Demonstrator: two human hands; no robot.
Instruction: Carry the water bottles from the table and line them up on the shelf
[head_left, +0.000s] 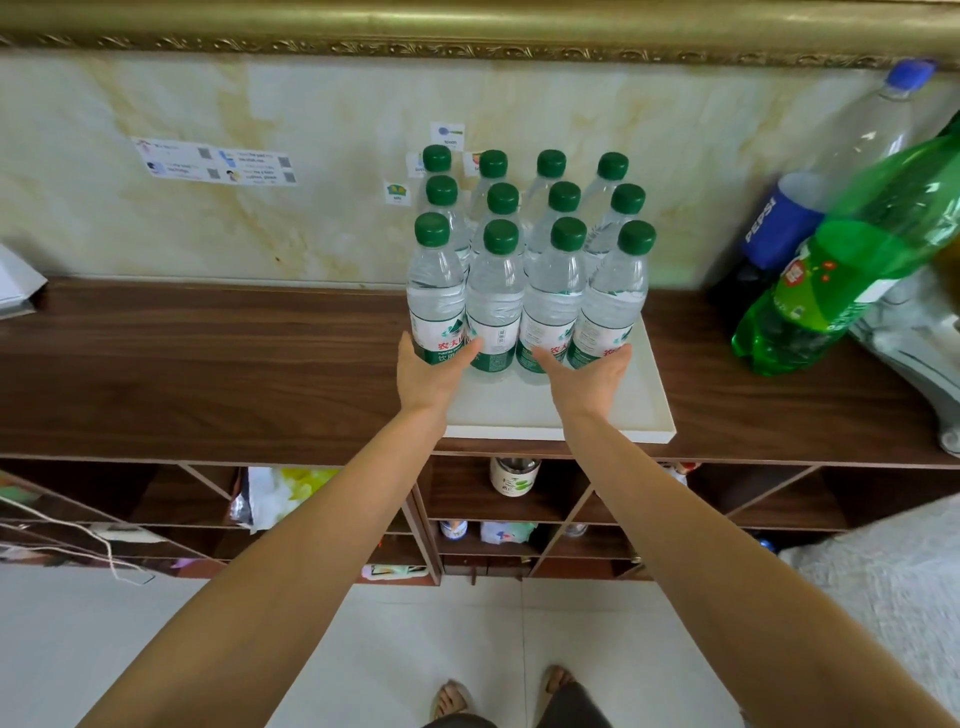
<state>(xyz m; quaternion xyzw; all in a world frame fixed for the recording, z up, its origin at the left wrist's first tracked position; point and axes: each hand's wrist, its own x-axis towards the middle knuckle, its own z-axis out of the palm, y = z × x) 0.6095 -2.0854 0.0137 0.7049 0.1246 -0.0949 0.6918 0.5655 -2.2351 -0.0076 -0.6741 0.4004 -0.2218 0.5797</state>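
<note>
Several clear water bottles (494, 291) with green caps stand upright in three tight rows on a white board (545, 410), which lies on the dark wooden shelf top (208, 364). My left hand (428, 371) wraps around the lower label of the front-left bottle (435, 291), thumb across its front. My right hand (589, 376) cups the base of the front-right bottle (613, 301), with the thumb on the left and the fingers on the right. Both of these bottles stand on the board.
A large Pepsi bottle (784, 223) and a big green soda bottle (831, 280) lean at the right of the shelf top. Cubbies below hold a jar (514, 475) and bags. A marble wall with stickers backs the shelf. My feet stand on a tiled floor.
</note>
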